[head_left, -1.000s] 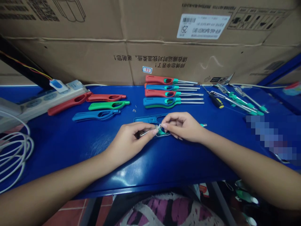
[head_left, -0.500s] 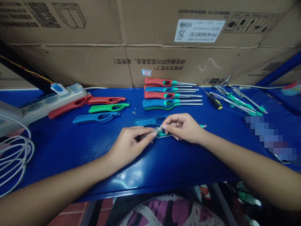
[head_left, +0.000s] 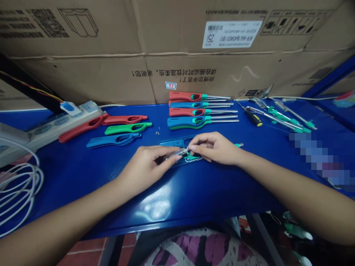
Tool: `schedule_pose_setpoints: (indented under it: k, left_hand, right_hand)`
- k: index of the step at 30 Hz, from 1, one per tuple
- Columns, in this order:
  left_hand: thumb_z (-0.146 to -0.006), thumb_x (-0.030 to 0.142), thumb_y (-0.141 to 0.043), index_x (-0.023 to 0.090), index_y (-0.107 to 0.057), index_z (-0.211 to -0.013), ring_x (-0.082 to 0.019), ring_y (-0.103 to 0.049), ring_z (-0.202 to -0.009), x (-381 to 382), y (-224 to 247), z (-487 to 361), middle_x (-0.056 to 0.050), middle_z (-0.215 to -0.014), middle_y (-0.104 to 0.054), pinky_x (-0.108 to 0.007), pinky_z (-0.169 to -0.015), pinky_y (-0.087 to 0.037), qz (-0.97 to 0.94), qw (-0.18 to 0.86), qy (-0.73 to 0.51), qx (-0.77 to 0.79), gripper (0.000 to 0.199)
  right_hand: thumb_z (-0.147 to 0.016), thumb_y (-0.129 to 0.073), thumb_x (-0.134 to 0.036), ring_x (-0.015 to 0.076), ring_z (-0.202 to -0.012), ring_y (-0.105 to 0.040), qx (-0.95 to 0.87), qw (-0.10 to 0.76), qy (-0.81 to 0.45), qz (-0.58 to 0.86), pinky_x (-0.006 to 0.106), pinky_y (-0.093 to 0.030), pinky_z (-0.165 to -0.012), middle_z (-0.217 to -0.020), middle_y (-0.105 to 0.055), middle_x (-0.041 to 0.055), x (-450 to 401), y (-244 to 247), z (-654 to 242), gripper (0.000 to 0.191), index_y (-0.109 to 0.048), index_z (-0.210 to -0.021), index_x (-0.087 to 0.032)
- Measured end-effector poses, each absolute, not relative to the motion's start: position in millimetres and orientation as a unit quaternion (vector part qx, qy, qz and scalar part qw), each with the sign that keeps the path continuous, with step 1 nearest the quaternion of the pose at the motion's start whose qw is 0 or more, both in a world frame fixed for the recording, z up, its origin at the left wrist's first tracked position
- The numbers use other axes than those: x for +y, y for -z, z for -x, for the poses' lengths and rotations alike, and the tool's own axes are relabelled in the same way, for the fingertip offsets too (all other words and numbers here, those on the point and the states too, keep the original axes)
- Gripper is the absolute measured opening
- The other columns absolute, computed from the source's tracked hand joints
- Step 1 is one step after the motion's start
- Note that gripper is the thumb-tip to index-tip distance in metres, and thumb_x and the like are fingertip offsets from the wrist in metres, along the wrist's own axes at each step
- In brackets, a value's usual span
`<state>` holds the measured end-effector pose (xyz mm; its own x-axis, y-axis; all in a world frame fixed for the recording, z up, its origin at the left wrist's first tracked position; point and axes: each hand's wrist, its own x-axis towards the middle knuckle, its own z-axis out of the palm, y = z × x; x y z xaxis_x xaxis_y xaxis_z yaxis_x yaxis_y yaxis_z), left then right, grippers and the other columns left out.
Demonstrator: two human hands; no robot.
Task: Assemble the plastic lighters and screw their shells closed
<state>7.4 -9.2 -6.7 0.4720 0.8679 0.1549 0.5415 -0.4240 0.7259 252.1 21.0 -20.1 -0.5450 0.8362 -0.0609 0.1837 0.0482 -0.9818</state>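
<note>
My left hand (head_left: 151, 160) pinches a small clear cartridge with a metal end (head_left: 179, 152). At that metal end, my right hand (head_left: 212, 147) is closed on a thin white wire (head_left: 188, 149). Under both hands lies an open blue lighter casing (head_left: 173, 142) with green inner parts (head_left: 191, 156) and a looped white wire. Its green-based tip (head_left: 239, 145) sticks out to the right of my right hand. The fingers hide much of the casing's middle.
Several red and blue lighters (head_left: 188, 112) with metal rods lie behind the hands. Loose handle halves (head_left: 127, 128) and a power strip (head_left: 58, 123) are at left, with coiled white cable (head_left: 24, 184). Screws (head_left: 158, 131), a screwdriver (head_left: 253, 116) and rod parts (head_left: 283, 118) also lie there.
My left hand has shifted slightly left with the clear cartridge, which now lies flatter. My right hand stays pinched by its end. The whole view has moved a little.
</note>
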Motion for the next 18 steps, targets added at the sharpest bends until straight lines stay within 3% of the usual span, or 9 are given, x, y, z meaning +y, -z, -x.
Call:
schedule_pose_setpoints:
  k: [3, 6, 11, 18]
  left_hand:
    - [-0.095, 0.039, -0.064, 0.023, -0.072, -0.110, -0.015, -0.068, -0.072, -9.1, 1.1, -4.9, 0.002, -0.088, -0.077, -0.026, -0.065, -0.049, -0.820, 0.267, -0.238, 0.447, 0.024]
    - [-0.094, 0.037, -0.065, 0.023, -0.074, -0.099, -0.019, -0.066, -0.087, -10.3, -3.1, -3.7, -0.001, -0.094, -0.075, -0.031, -0.076, -0.051, -0.860, 0.208, -0.201, 0.421, 0.018]
    - [-0.095, 0.032, -0.062, 0.024, -0.076, -0.100, -0.023, -0.063, -0.097, -10.0, -5.2, -2.0, -0.003, -0.101, -0.072, -0.038, -0.086, -0.051, -0.886, 0.176, -0.129, 0.409, 0.017]
    - [-0.091, 0.029, -0.065, 0.024, -0.075, -0.104, -0.020, -0.067, -0.085, -12.8, -8.6, -2.8, -0.002, -0.093, -0.072, -0.029, -0.066, -0.050, -0.868, 0.202, -0.115, 0.438, 0.017]
  right_hand:
    - [-0.090, -0.067, -0.042, 0.0035, -0.045, -0.047, -0.670, 0.292, -0.562, 0.388, 0.020, -0.037, -0.042, -0.081, -0.066, 0.0017, 22.2, 20.7, -253.4, 0.028, -0.067, -0.094, -0.015]
    - [-0.090, -0.066, -0.041, 0.0031, -0.046, -0.045, -0.666, 0.298, -0.557, 0.397, 0.019, -0.035, -0.042, -0.082, -0.065, 0.0012, 22.5, 20.5, -253.9, 0.027, -0.066, -0.097, -0.015]
    - [-0.091, -0.064, -0.039, 0.0030, -0.046, -0.044, -0.665, 0.293, -0.557, 0.401, 0.020, -0.033, -0.043, -0.082, -0.064, 0.0010, 22.0, 19.0, -253.4, 0.026, -0.066, -0.099, -0.014]
    - [-0.090, -0.065, -0.039, 0.0055, -0.052, -0.044, -0.683, 0.288, -0.535, 0.405, 0.022, -0.033, -0.047, -0.080, -0.063, 0.0014, 19.1, 17.6, -252.8, 0.025, -0.067, -0.096, -0.015]
